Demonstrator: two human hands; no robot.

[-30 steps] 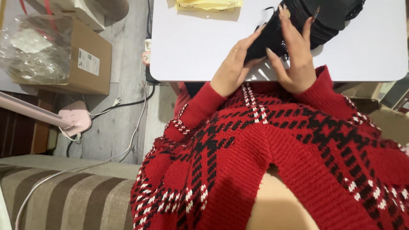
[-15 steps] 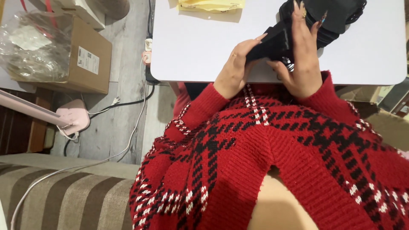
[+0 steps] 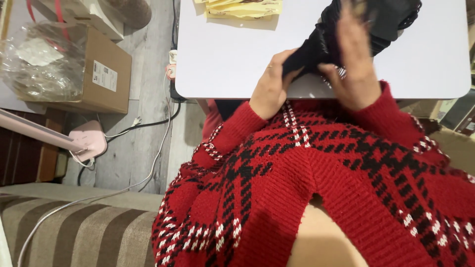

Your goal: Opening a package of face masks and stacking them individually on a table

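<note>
The left hand point(image 3: 271, 88) is clamped on the near end of a black knitted garment point(image 3: 341, 34) that lies at the front edge of the white worktop point(image 3: 227, 59). The right hand point(image 3: 354, 64) lies over the garment with fingers spread flat — blurred, so whether it grips the fabric I cannot tell. Yellow cloths point(image 3: 245, 7) sit at the worktop's far edge. On the floor to the left stand a cardboard box point(image 3: 106, 76) and a pink lamp base point(image 3: 89, 141).
</note>
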